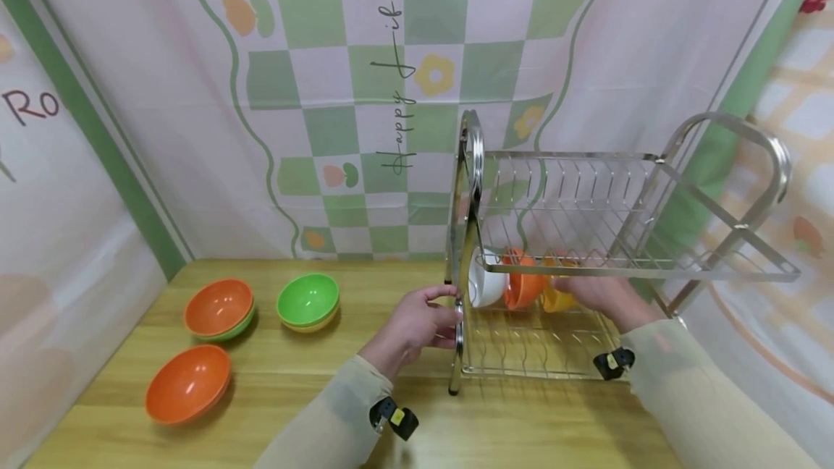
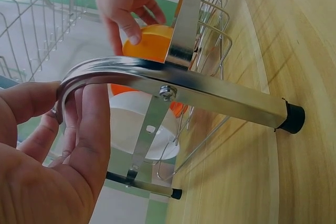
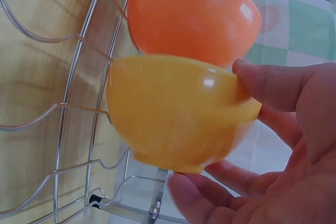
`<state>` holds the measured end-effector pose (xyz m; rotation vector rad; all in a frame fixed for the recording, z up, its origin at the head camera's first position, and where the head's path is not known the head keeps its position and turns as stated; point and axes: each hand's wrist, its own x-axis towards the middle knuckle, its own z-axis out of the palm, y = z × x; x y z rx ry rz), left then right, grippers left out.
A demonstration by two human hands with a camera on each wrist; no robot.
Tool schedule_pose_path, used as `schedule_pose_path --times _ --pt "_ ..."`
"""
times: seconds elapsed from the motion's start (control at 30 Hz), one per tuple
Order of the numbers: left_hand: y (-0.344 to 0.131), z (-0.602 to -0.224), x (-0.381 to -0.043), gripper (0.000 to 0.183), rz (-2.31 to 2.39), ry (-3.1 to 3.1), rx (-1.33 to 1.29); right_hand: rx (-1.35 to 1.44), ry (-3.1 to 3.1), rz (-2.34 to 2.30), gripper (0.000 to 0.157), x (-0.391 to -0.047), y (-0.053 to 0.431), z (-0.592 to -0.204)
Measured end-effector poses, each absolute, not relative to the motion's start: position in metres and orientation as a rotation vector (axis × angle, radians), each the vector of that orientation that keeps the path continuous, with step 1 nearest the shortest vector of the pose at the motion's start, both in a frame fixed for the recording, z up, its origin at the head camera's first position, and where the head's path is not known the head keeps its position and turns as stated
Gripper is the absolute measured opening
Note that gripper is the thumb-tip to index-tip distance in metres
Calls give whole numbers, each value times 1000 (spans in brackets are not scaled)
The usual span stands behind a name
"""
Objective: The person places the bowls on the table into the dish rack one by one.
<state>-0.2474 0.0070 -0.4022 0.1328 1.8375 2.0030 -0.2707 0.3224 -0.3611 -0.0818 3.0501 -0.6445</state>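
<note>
My right hand (image 3: 273,145) holds a yellow bowl (image 3: 173,108), thumb at its rim and fingertips by its foot. The bowl stands on its side among the lower-tier wires of a metal dish rack (image 1: 567,271). Close beside it, an orange bowl (image 3: 189,17) and then a white bowl (image 1: 485,282) stand on edge in the same row. My left hand (image 2: 68,135) grips the curved metal side frame (image 2: 126,69) of the rack, thumb on one side and fingers on the other. In the head view, the upper tier partly covers the right fingers.
On the wooden table's left side, an orange bowl (image 1: 218,307) is stacked in a green one, and a green bowl (image 1: 308,299) in a yellow one. Nearer the front sits another orange bowl (image 1: 187,384). A patterned cloth (image 1: 371,129) hangs behind the table.
</note>
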Motion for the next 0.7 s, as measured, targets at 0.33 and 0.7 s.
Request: schedule_pose_path --times 0.33,0.7 --pt "6 -396 -255 42 2007 1840 152 -161 3106 -627 65 -285 324 -359" --pt "6 -402 -243 44 2006 1852 136 -195 3076 -759 71 -275 327 -374"
